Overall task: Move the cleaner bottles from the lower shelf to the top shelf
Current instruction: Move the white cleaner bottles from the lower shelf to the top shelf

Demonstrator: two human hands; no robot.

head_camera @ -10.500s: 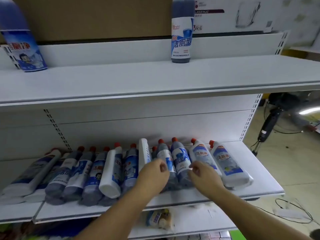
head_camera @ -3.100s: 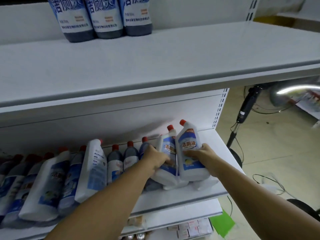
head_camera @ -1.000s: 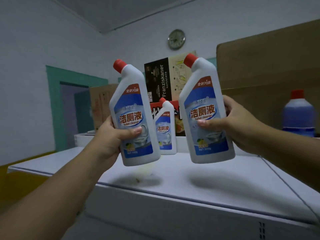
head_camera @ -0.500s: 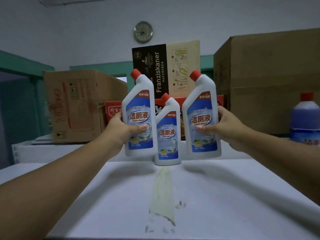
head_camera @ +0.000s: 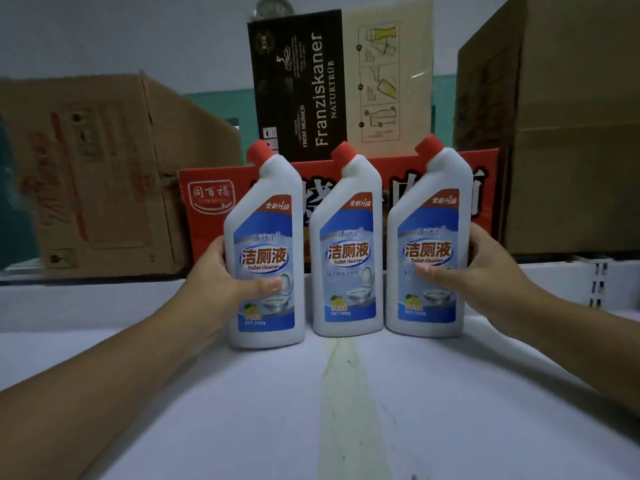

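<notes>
Three white toilet cleaner bottles with red caps and blue labels stand upright in a row on the white top shelf (head_camera: 450,393). My left hand (head_camera: 221,275) grips the left bottle (head_camera: 265,230), thumb across its label. The middle bottle (head_camera: 346,220) stands free between the other two. My right hand (head_camera: 485,271) holds the right bottle (head_camera: 429,220), thumb on the label and fingers behind it. All three bottle bases appear to rest on the shelf. The lower shelf is out of view.
Behind the bottles lies a red carton (head_camera: 207,202) with a black and beige Franziskaner box (head_camera: 311,88) on top. Brown cardboard boxes stand at the left (head_camera: 97,174) and right (head_camera: 561,126). A yellowish stain (head_camera: 349,403) runs down the shelf towards me.
Both hands have lowered and pushed their bottles back, setting them down on the shelf either side of the middle bottle. The view has moved closer.
</notes>
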